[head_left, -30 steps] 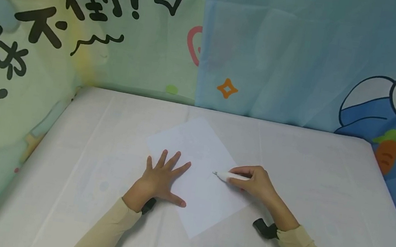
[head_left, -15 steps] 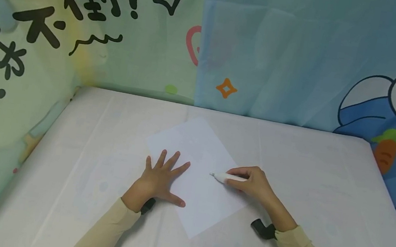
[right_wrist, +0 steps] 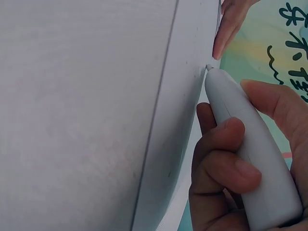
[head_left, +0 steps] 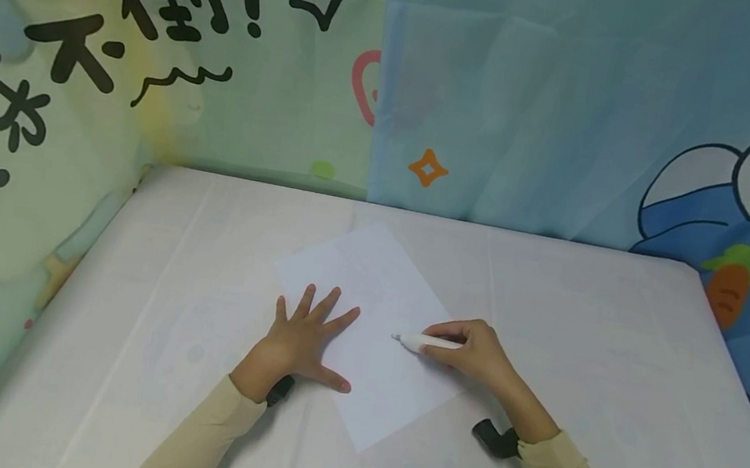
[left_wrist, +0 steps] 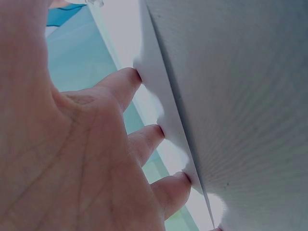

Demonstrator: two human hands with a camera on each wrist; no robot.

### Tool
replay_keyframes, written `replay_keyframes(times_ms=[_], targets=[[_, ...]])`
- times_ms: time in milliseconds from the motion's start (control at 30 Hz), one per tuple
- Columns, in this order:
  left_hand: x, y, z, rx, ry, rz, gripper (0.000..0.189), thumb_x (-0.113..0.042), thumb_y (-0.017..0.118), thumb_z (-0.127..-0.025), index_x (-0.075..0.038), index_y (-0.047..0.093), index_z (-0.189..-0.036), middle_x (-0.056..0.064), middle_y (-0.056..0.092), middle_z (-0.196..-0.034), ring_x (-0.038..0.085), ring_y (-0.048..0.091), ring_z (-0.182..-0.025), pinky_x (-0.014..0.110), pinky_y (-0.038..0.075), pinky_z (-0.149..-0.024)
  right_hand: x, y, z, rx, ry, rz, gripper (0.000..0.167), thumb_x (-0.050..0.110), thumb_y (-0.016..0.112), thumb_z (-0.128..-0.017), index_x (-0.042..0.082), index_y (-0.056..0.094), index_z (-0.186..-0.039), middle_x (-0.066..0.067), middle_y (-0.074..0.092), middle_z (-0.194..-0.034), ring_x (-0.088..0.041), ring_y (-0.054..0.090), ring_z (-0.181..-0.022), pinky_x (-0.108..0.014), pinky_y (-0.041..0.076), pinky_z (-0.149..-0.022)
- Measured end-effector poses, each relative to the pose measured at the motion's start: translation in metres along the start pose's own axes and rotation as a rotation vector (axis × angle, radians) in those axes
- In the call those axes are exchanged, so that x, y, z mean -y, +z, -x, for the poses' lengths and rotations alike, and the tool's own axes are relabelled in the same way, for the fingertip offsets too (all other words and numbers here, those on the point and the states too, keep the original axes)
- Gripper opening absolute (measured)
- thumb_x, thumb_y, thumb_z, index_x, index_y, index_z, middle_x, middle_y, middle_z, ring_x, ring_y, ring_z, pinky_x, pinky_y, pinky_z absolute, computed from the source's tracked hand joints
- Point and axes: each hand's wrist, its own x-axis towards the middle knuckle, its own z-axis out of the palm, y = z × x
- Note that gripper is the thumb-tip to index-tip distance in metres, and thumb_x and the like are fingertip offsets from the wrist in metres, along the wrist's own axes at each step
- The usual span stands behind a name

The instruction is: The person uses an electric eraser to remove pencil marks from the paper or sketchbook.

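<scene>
White paper sheet: under spread left hand. Tapered white pen: gripped by right hand. Marks indiscernible; seemingly early.

Soft light, wrist views looking murky
Head view's showing bright, even light, faint shadows falling beside the sleeves; left wrist's glaring white around the fingertips.

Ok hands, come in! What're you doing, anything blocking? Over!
Right fingers grip tapered white pen, tip at white four-sided paper sheet. Left fingers spread, most on sheet. Nothing visible blocking tip.
</scene>
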Motion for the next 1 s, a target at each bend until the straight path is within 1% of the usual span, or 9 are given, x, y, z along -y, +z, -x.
replay_keyframes(times_ms=[167,433,667,1000], targets=[[-0.0006,0.0004,0.0006,-0.005,-0.002,-0.004,0.111,-0.068,0.077,-0.066,-0.029,0.025,-0.155,0.008,0.009,-0.165,0.042,0.000,-0.149,0.073,0.010,-0.108,-0.0010,0.0010,0.0006,0.004,-0.007,0.009,0.030,0.011,0.077,-0.082,-0.007,0.072,-0.105,-0.021,0.072,-0.103,-0.014,0.056,-0.065,-0.026,0.049,-0.054],[-0.0011,-0.0002,0.0007,-0.005,0.001,-0.003,0.110,-0.068,0.077,-0.066,-0.029,0.025,-0.156,0.008,0.009,-0.165,0.043,0.000,-0.148,0.073,0.010,-0.108,-0.0026,-0.0014,0.0011,-0.013,0.010,0.026,0.032,0.012,0.077,-0.082,-0.006,0.071,-0.107,-0.021,0.070,-0.106,-0.015,0.056,-0.067,-0.026,0.050,-0.055],[-0.0004,-0.0001,0.0000,-0.003,-0.001,0.009,0.110,-0.067,0.077,-0.067,-0.029,0.024,-0.156,0.008,0.008,-0.165,0.042,-0.001,-0.149,0.073,0.008,-0.109,-0.0021,-0.0034,0.0015,-0.017,0.015,0.006,0.032,0.012,0.077,-0.082,-0.007,0.071,-0.107,-0.021,0.070,-0.107,-0.015,0.057,-0.068,-0.027,0.050,-0.056],[-0.0008,0.0001,0.0007,-0.004,0.003,0.006,0.110,-0.067,0.077,-0.066,-0.029,0.025,-0.155,0.008,0.009,-0.165,0.042,-0.001,-0.149,0.073,0.009,-0.108,-0.0028,-0.0023,-0.0005,-0.017,0.033,0.006,0.032,0.013,0.077,-0.082,-0.007,0.071,-0.106,-0.019,0.071,-0.104,-0.014,0.057,-0.071,-0.026,0.051,-0.057]])
